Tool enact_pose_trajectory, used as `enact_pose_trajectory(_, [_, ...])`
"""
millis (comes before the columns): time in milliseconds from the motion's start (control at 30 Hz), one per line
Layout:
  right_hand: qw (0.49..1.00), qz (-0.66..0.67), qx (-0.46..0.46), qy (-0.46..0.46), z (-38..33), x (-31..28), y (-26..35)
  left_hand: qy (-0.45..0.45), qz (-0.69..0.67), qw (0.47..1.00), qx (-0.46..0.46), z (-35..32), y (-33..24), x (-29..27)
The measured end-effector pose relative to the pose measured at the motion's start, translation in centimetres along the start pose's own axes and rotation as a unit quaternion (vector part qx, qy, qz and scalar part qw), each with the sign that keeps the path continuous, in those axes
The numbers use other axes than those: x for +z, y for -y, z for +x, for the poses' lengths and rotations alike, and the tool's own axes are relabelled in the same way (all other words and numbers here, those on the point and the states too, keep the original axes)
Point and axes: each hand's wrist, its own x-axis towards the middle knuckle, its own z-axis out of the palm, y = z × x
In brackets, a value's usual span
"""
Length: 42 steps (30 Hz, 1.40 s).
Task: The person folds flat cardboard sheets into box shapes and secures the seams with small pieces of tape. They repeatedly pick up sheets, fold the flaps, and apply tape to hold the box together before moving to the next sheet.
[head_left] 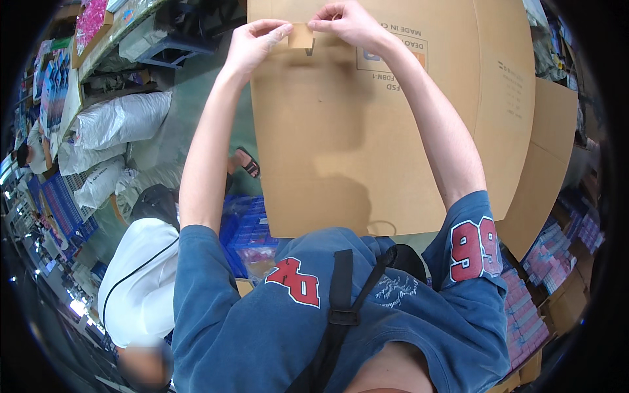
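Both my arms reach out over a big brown cardboard box (314,196). A small tan square piece (301,37) is stretched between my hands at the far end; I cannot tell whether it is tape or card. My left hand (254,46) pinches its left edge between thumb and fingertips. On the opposite edge, my right hand (347,23) pinches its upper corner, fingers curled. Just behind and below the square, a narrow dark mark or gap shows in the cardboard. My hands and arms cast shadows across the box.
A person in white (141,275) is close by at my left, next to blue plastic crates (246,226). White sacks (124,118) and a loaded worktable (114,36) are farther left. Stacked small pink and purple boxes (524,321) stand at my right, by another cardboard sheet (547,157).
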Motion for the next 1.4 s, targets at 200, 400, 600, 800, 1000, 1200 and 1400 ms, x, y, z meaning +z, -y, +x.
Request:
enact_pose_trajectory(200, [0.997, -0.033, 0.060, -0.027, 0.3, 1.5, -1.1, -0.041, 0.139, 0.989, -0.034, 0.5, 1.4, 0.8])
enact_pose_trajectory(400, [0.988, -0.092, 0.110, -0.061, 0.8, 2.5, -1.2, -0.066, 0.262, 0.963, -0.027, 0.6, 1.8, 1.1])
enact_pose_trajectory(600, [0.987, -0.106, 0.094, -0.078, 0.6, 2.8, -1.3, -0.055, 0.256, 0.964, -0.039, 1.4, 1.9, 1.0])
enact_pose_trajectory(800, [0.985, -0.130, 0.067, -0.094, 0.3, 3.1, -1.5, -0.057, 0.283, 0.956, -0.047, 1.2, 1.6, 1.3])
enact_pose_trajectory(1000, [0.983, -0.150, 0.029, -0.105, 0.1, 3.2, -1.7, -0.061, 0.294, 0.953, -0.040, 1.2, 1.3, 1.5])
enact_pose_trajectory(1200, [0.968, -0.203, -0.008, -0.144, -0.2, 3.8, -2.3, -0.056, 0.299, 0.952, -0.037, 1.4, 1.7, 1.5])
enact_pose_trajectory(1400, [0.947, -0.223, -0.085, -0.215, -1.1, 5.4, -3.4, -0.067, 0.321, 0.945, -0.008, 1.4, 2.0, 1.8])
